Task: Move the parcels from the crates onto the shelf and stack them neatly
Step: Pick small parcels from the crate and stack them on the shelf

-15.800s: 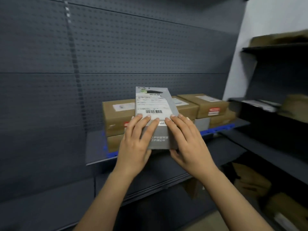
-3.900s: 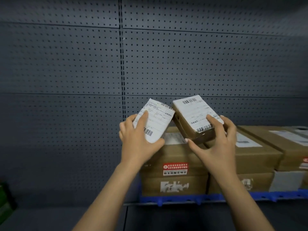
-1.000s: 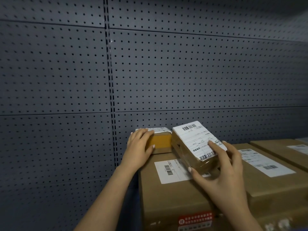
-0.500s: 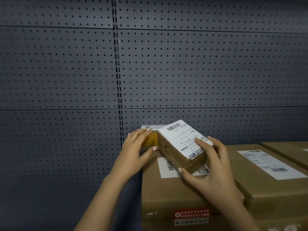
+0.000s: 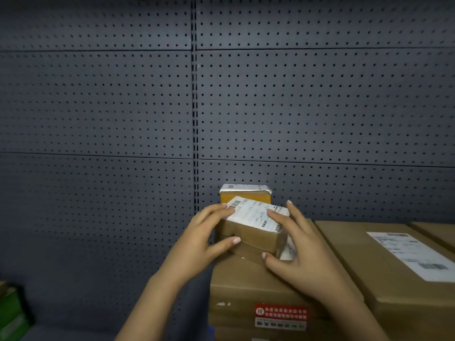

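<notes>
While the parcel (image 5: 253, 230) is grasped by left grip (image 5: 197, 242) and right grip (image 5: 305, 252), judged unplaced, a second parcel (image 5: 245, 196) is stacked behind them.

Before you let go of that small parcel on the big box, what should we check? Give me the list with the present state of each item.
1. Grip: left hand and right hand both hold the small parcel: ok.
2. Label faces up: ok.
3. Small parcel squared with the edges of the big box: not ok, it sits turned at an angle.
4. Small parcel lying flat on the big box: cannot tell, the hands hide its underside.
5. Yellow parcel behind it stands level: ok.
6. Small parcel snug against the yellow parcel: cannot tell from this view.
</notes>
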